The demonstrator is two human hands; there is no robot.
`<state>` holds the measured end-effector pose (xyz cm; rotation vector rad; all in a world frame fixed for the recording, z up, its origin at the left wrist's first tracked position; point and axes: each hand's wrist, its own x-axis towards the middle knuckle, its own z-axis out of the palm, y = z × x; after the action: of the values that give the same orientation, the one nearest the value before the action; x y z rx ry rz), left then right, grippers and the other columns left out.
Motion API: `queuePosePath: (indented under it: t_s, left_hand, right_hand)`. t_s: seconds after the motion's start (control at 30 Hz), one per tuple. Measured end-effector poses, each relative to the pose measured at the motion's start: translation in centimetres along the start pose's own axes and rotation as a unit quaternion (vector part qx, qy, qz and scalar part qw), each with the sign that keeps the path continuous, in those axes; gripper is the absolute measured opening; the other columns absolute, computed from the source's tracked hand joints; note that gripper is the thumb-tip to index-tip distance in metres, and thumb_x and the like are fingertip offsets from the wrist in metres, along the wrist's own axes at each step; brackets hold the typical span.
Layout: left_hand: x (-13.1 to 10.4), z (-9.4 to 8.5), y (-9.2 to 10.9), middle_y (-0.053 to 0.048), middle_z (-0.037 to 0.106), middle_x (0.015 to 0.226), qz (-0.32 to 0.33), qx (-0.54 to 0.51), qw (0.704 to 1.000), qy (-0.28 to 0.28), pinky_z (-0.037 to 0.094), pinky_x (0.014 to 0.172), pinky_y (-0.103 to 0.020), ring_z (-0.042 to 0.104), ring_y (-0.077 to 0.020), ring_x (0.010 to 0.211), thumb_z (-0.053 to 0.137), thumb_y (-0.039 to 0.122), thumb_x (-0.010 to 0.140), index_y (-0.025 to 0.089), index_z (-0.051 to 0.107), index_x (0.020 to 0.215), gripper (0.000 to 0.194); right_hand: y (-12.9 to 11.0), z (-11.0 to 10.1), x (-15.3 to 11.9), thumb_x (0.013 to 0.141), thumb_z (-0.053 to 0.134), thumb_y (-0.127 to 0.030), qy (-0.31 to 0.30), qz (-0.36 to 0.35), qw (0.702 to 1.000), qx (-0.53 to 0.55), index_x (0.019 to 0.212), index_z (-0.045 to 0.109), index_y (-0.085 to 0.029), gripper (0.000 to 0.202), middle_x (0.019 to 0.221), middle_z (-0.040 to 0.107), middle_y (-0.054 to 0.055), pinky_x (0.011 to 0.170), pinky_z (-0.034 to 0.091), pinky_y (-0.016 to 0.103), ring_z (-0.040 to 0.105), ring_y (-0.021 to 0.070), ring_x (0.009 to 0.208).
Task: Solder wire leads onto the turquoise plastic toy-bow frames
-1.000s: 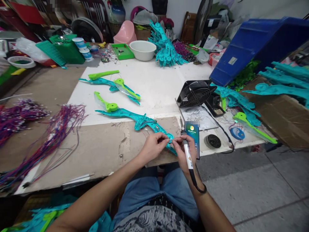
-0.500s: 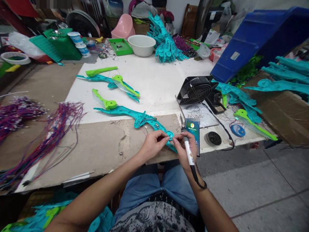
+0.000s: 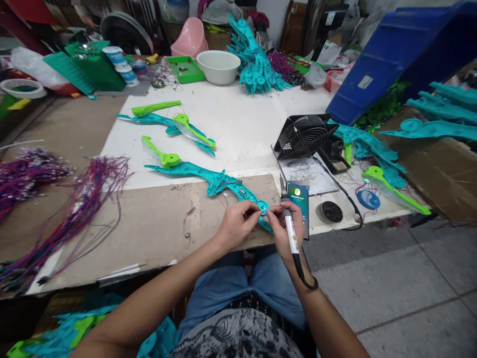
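A turquoise plastic bow-shaped part (image 3: 203,172) lies slantwise near the table's front edge, with thin wires along it. Over the round seat at its near end, my left hand (image 3: 240,223) is closed in a pinch; whatever its fingertips hold is too small to make out. My right hand (image 3: 285,231) grips a soldering iron (image 3: 290,228) with a white handle, its tip pointing up and away from me. The thumb and forefinger of that hand also pinch close to the left fingertips, at the same round seat. A lime-green piece (image 3: 169,159) rests against the part's far end.
A phone (image 3: 301,211) lies just right of the iron. Beyond stand a black fan (image 3: 305,136), a round tin (image 3: 330,212) and a solder spool (image 3: 368,200). Bundled purple wires (image 3: 93,199) cover the left side. A blue bin (image 3: 387,64) leans at the right.
The view has shifted slightly. Both hands stay pinched at the round seat, and the soldering iron keeps its place in my right hand.
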<state>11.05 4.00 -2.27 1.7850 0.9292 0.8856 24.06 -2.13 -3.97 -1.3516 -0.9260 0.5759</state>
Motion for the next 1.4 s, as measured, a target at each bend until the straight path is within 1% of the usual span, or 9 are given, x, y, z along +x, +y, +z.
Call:
queuePosePath:
  t_s: [0.17, 0.27, 0.47, 0.63, 0.73, 0.87, 1.03, 1.23, 1.4]
  left_hand:
    - [0.21, -0.25, -0.17, -0.001, 0.068, 0.072, 0.012, 0.001, 1.0, -0.007, 0.044, 0.061, -0.022, 0.058, -0.0118, 0.064, 0.058, 0.02, 0.083, 0.016, 0.066, 0.08, 0.009]
    - [0.32, -0.48, -0.22, -0.001, 0.069, 0.074, 0.008, 0.002, 1.0, -0.016, 0.045, 0.064, -0.023, 0.06, -0.0128, 0.067, 0.058, 0.022, 0.084, 0.017, 0.066, 0.08, 0.01]
    - [0.38, -0.64, -0.29, -0.002, 0.069, 0.076, -0.013, 0.018, 0.999, -0.025, 0.045, 0.065, -0.024, 0.06, -0.0139, 0.069, 0.057, 0.023, 0.084, 0.017, 0.066, 0.082, 0.011]
    - [0.36, -0.42, -0.5, -0.002, 0.069, 0.075, -0.047, -0.018, 0.998, -0.023, 0.046, 0.064, -0.023, 0.061, -0.0137, 0.068, 0.057, 0.025, 0.084, 0.016, 0.066, 0.083, 0.013]
    - [0.36, -0.32, -0.68, -0.002, 0.07, 0.077, -0.073, -0.053, 0.995, -0.04, 0.047, 0.062, -0.023, 0.062, -0.0138, 0.067, 0.055, 0.027, 0.085, 0.016, 0.067, 0.087, 0.016]
    - [0.38, -0.23, -0.82, -0.002, 0.071, 0.078, -0.073, -0.051, 0.995, -0.047, 0.048, 0.065, -0.023, 0.064, -0.0142, 0.071, 0.055, 0.027, 0.085, 0.017, 0.068, 0.087, 0.017]
    - [0.34, -0.04, -0.65, -0.001, 0.067, 0.069, -0.103, -0.073, 0.991, -0.044, 0.048, 0.059, -0.023, 0.061, -0.013, 0.061, 0.054, 0.03, 0.086, 0.016, 0.065, 0.083, 0.018]
    - [0.43, -0.09, -0.37, -0.002, 0.07, 0.074, -0.069, -0.022, 0.997, -0.028, 0.047, 0.065, -0.024, 0.063, -0.0143, 0.068, 0.054, 0.027, 0.085, 0.017, 0.067, 0.081, 0.016]
    - [0.65, -0.31, -0.7, -0.001, 0.07, 0.072, -0.082, 0.0, 0.996, -0.032, 0.045, 0.061, -0.023, 0.061, -0.0143, 0.065, 0.054, 0.028, 0.085, 0.017, 0.068, 0.082, 0.018]
  right_hand:
    - [0.08, 0.05, 0.05, 0.079, 0.069, -0.025, 0.001, 0.003, 1.0, 0.0, 0.104, 0.05, -0.024, 0.032, 0.081, 0.065, -0.003, 0.07, 0.052, 0.027, 0.063, 0.012, 0.075]
    - [0.07, 0.13, 0.08, 0.079, 0.069, -0.026, -0.001, 0.015, 1.0, 0.0, 0.104, 0.05, -0.023, 0.032, 0.082, 0.065, -0.002, 0.071, 0.052, 0.028, 0.063, 0.0124, 0.076]
    - [0.07, 0.35, 0.26, 0.078, 0.069, -0.024, -0.003, 0.014, 1.0, 0.006, 0.103, 0.05, -0.024, 0.032, 0.081, 0.065, -0.003, 0.071, 0.051, 0.027, 0.063, 0.0122, 0.076]
    - [0.21, 0.51, 0.35, 0.078, 0.07, -0.025, -0.003, 0.028, 0.999, 0.014, 0.104, 0.049, -0.024, 0.034, 0.082, 0.065, -0.003, 0.071, 0.052, 0.028, 0.063, 0.0126, 0.076]
    - [0.36, 0.56, 0.32, 0.078, 0.071, -0.025, -0.006, 0.042, 0.999, 0.034, 0.105, 0.049, -0.024, 0.035, 0.081, 0.066, -0.003, 0.071, 0.052, 0.028, 0.064, 0.0126, 0.075]
    - [0.47, 0.62, 0.29, 0.077, 0.071, -0.025, -0.006, 0.042, 0.998, 0.04, 0.104, 0.049, -0.024, 0.035, 0.081, 0.066, -0.004, 0.071, 0.052, 0.027, 0.064, 0.0125, 0.075]
    - [0.43, 0.64, 0.31, 0.078, 0.071, -0.025, -0.005, 0.039, 0.999, 0.034, 0.104, 0.049, -0.024, 0.033, 0.08, 0.066, -0.004, 0.071, 0.052, 0.028, 0.064, 0.0124, 0.074]
    - [0.48, 0.53, 0.47, 0.078, 0.07, -0.026, -0.002, 0.028, 1.0, 0.008, 0.104, 0.051, -0.023, 0.032, 0.082, 0.066, -0.002, 0.071, 0.053, 0.028, 0.065, 0.0126, 0.075]
    - [0.74, 0.62, 0.64, 0.079, 0.07, -0.03, -0.012, 0.022, 0.999, -0.024, 0.102, 0.053, -0.023, 0.029, 0.082, 0.067, -0.001, 0.071, 0.053, 0.028, 0.065, 0.0134, 0.075]
